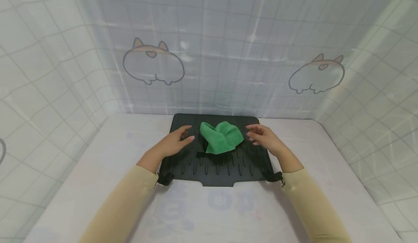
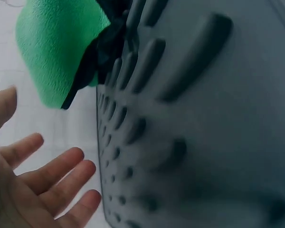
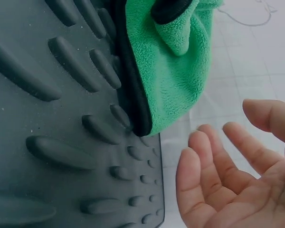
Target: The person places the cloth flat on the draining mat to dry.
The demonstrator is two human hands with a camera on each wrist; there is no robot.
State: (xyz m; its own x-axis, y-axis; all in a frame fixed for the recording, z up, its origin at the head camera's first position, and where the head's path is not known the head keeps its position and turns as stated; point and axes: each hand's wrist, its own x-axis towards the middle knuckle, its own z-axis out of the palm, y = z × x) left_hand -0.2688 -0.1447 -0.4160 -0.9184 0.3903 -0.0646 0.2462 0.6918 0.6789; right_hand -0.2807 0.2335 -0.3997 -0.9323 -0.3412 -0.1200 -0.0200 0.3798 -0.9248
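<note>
A crumpled green cloth (image 1: 222, 137) with black edging lies in a loose heap on a dark ribbed mat (image 1: 217, 172). To its left is my left hand (image 1: 173, 142), fingers relaxed and thumb apart, holding nothing. On the other side, my right hand (image 1: 265, 138) hovers with softly bent fingers, also holding nothing. Both wrist views show a gap between the fingers and the cloth. In the right wrist view the cloth (image 3: 171, 80) shows a fuzzy pile and a dark hem; in the left wrist view part of the cloth (image 2: 61, 47) is cut off by the frame.
The mat rests on a pale table cover (image 1: 215, 214) with faint printing. A white grid-patterned curtain (image 1: 222, 54) with cartoon drawings rises behind, and similar sheets close off both sides. Black straps (image 1: 166, 178) hang at the wrists.
</note>
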